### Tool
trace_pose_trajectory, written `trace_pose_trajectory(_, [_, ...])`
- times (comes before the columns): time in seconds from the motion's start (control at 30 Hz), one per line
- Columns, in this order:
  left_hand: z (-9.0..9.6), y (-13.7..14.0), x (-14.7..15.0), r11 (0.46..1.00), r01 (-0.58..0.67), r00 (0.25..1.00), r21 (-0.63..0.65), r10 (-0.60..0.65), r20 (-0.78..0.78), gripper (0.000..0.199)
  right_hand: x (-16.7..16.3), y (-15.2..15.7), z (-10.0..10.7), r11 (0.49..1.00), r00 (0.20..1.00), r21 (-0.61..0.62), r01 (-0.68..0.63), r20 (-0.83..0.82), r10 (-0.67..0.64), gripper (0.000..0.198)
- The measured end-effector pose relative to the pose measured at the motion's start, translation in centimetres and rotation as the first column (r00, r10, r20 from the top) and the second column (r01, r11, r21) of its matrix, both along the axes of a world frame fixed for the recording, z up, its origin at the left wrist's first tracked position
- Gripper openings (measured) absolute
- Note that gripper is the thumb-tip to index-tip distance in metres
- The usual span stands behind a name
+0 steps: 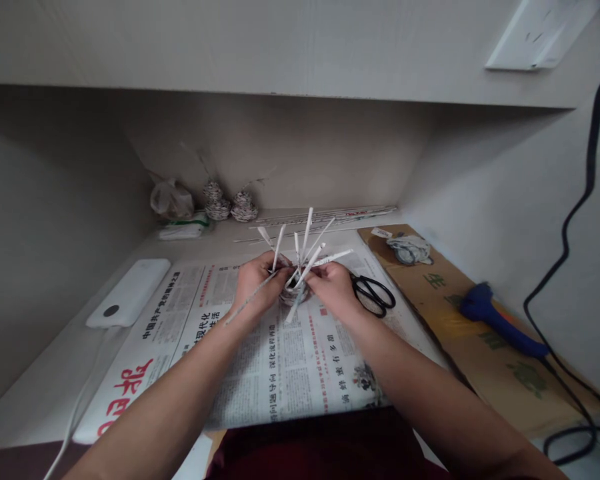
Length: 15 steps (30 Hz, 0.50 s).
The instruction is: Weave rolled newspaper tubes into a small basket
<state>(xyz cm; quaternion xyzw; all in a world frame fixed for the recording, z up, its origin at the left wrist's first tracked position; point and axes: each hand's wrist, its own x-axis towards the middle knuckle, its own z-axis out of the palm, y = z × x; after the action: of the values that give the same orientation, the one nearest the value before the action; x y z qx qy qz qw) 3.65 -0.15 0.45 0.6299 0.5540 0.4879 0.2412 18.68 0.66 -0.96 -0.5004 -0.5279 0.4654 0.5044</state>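
A small woven paper basket (294, 293) sits between my hands over the newspaper (250, 380). Several white rolled-paper stakes fan up and outward from its rim. My left hand (260, 283) is closed at the basket's left side, and a thin grey paper strand (247, 303) runs from its fingers back over the wrist. On the right side, my right hand (334, 287) grips the rim near a stake (337, 256) that points right. Its fingertips are partly hidden behind the stakes. Black-handled scissors (375, 297) lie just beyond my right hand, their blades out of sight.
A blue glue gun (503, 323) and a crumpled grey bundle (409, 249) rest on cardboard (445, 300) at right. Two woven gourd shapes (216, 200), a plastic bag (171, 199) and long paper sticks (325, 217) are at the back. A white power bank (129, 292) with its cable stands left.
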Motion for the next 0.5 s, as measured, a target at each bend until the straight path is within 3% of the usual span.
trace_pose_trajectory(0.3, [-0.25,-0.22,0.35,0.998,0.014,0.999,0.065,-0.012,-0.033,0.004,0.01,0.29,-0.75,0.998,0.998,0.069,-0.005,-0.062,0.01,0.013])
trace_pose_trajectory(0.5, [0.13,-0.48,0.75,0.999,0.035,0.996,0.024,-0.037,0.078,0.004,0.19,0.22,-0.41,0.996,0.999,0.085,-0.027,-0.043,0.031,0.008])
